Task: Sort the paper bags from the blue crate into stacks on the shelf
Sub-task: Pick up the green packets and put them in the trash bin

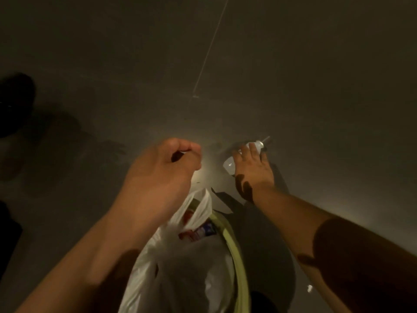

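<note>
From the head camera, the scene is dim and soft with blur, and what carries everything is a bare grey floor [293, 75] crossed by a thin pale line [209, 48] that runs from the top edge down toward the middle. The left hand [167, 163] is raised in the centre of the view, its fingers curled in against the thumb; a sliver of something pale shows between the fingertips, but whether it pinches anything cannot be told. The right hand [252, 168] reaches down to the floor just right of centre, fingers spread and bent over a small clear plastic piece [230, 164] that lies there; the fingertips touch it and partly cover it, and a second pale bit shows just beyond them, though the blur hides what either object is. Below the left forearm, at the bottom middle, hangs or stands a white plastic bag [180, 267] with red, white and blue packaging [198, 231] visible in its open mouth. A yellow-green band [234, 249] curves along the bag's right side. Dark shapes sit at the left edge of the floor, too murky to name. No paper bags, blue crate or shelf appear anywhere in this view.
</note>
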Demonstrator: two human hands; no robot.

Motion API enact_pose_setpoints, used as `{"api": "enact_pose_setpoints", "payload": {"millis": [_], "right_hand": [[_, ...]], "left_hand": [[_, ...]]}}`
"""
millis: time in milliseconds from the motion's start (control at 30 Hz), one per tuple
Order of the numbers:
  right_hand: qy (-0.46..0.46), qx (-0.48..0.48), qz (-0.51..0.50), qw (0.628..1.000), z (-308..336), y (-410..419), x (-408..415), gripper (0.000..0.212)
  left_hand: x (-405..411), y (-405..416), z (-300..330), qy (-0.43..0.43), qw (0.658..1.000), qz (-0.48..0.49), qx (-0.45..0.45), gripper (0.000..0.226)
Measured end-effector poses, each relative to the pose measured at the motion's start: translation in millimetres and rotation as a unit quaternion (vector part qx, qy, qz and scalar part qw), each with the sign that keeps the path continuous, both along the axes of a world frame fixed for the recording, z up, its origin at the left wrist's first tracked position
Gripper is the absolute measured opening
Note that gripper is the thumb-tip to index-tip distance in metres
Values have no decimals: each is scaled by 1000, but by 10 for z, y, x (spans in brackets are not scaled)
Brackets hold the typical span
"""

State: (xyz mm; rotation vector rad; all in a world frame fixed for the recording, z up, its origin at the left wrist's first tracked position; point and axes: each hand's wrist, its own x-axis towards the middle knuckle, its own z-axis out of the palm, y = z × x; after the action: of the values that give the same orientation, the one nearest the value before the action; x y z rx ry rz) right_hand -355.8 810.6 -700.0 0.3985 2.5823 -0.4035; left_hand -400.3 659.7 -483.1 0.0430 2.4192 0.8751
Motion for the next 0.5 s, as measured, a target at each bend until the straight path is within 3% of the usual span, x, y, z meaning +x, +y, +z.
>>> {"api": "enact_pose_setpoints", "payload": {"millis": [167,267,433,500], "right_hand": [[-80,68,70,992,-379,12,-155,87],[-103,81,61,989,-541,87,64,76],[-125,-41,-72,989,-516,106,680,77],[-88,-81,-127,985,-323,54,956,77]], "left_hand": [[-26,-94,-72,22,998,14,58,11],[-13,-104,-93,43,994,34,98,11],[148,-69,-74,99,975,105,167,13],[266,-38,20,116,966,129,194,15]]}}
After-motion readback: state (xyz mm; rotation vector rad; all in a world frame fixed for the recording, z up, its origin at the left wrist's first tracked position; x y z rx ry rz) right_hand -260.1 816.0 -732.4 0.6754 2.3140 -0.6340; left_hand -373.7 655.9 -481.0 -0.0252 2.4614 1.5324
